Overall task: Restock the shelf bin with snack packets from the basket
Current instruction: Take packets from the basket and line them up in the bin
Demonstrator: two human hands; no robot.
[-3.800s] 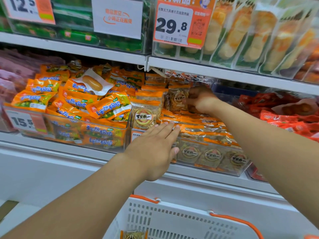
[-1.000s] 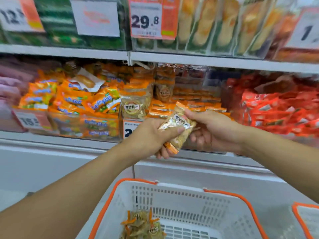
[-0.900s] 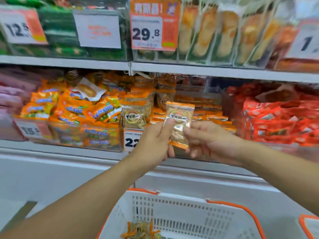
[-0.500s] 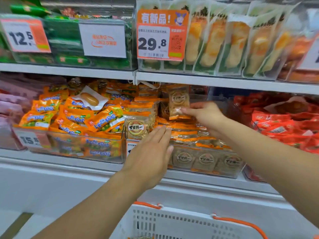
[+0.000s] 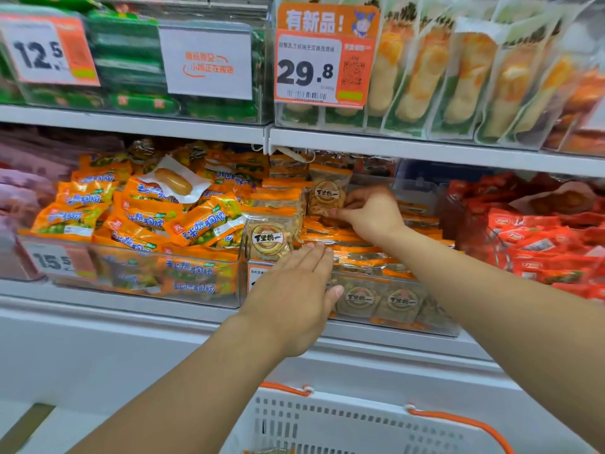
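— Since half a second ago, are we shifting anything?

— Barely; our right hand (image 5: 370,213) is nudging the snack packet (image 5: 327,196) lower, upright at the back of the shelf bin (image 5: 393,309).

— Nearest us?

— The basket (image 5: 343,424) is sitting below the bin. Our left hand (image 5: 294,290) is lying flat, fingers straight, against the bin's front. Beyond, our right fingers are pinching the packet.

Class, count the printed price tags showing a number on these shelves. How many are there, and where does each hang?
3. The 12.5 tag is upper left, the 29.8 tag upper middle, the 15.5 tag lower left. A fourth may be hidden behind the left hand.
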